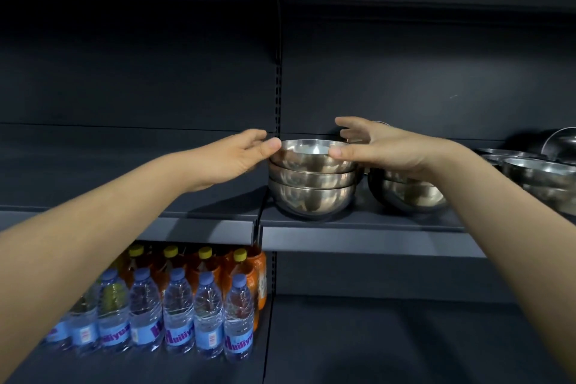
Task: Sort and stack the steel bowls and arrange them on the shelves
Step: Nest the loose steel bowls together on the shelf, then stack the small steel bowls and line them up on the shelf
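A stack of three steel bowls stands on the dark middle shelf, just right of the upright post. My left hand is at the top bowl's left rim, its thumb tip touching the rim and its fingers relaxed. My right hand spreads over the top bowl's right side, thumb at the near rim, fingers reaching past the far rim. Another stack of steel bowls sits right of the first, partly hidden under my right wrist. More steel bowls lie at the shelf's far right.
On the lower left shelf stand shrink-wrapped water bottles with orange drink bottles behind them. The slotted upright post divides the two shelf bays. A dark back panel closes the shelves behind.
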